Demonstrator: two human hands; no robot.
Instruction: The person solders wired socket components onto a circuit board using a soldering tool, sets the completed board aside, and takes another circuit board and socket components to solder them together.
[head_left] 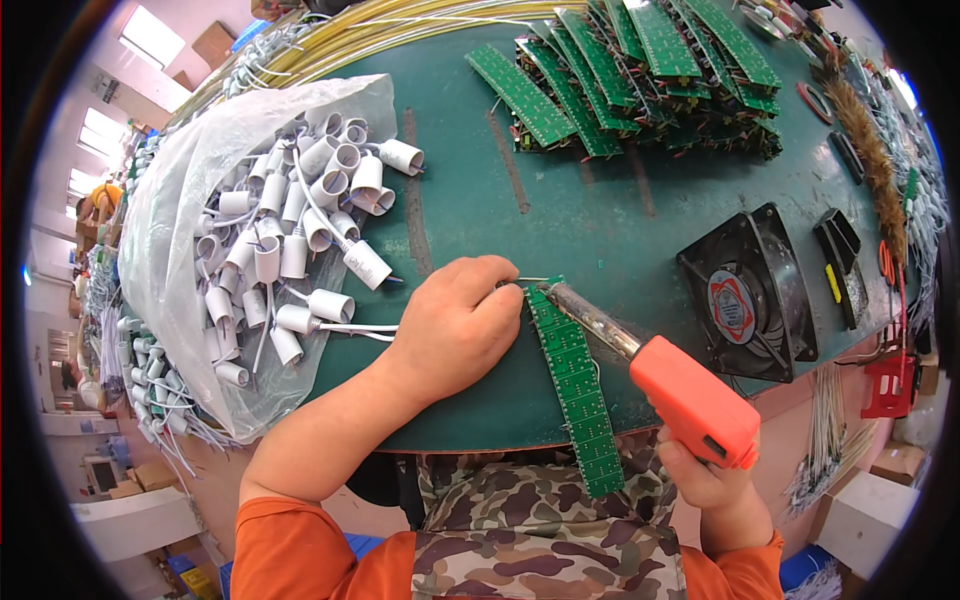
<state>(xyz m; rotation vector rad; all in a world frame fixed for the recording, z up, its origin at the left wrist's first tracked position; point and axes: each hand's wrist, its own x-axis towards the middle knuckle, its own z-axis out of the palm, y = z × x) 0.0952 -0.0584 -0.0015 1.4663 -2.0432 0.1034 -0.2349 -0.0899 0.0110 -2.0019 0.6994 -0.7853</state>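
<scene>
A long green circuit board strip (575,385) slants across the table's near edge, its lower end over my camouflage apron. At its far end my left hand (460,325) is closed, fingers pinched on a thin wire (535,280) that reaches the board; whether it is solder or a lead I cannot tell. My right hand (710,485) grips a red pistol-shaped soldering iron (695,400) from below. Its metal barrel points up and left, with the tip at the board's far end, close to the wire.
Left of my hand, a clear plastic bag (165,240) spills many white lamp sockets (330,185) with leads. Stacked green circuit boards (600,75) lie at the back. A black fan (750,295) and a black stand-like piece (842,265) are at the right. Yellow wires (370,30) run along the far edge.
</scene>
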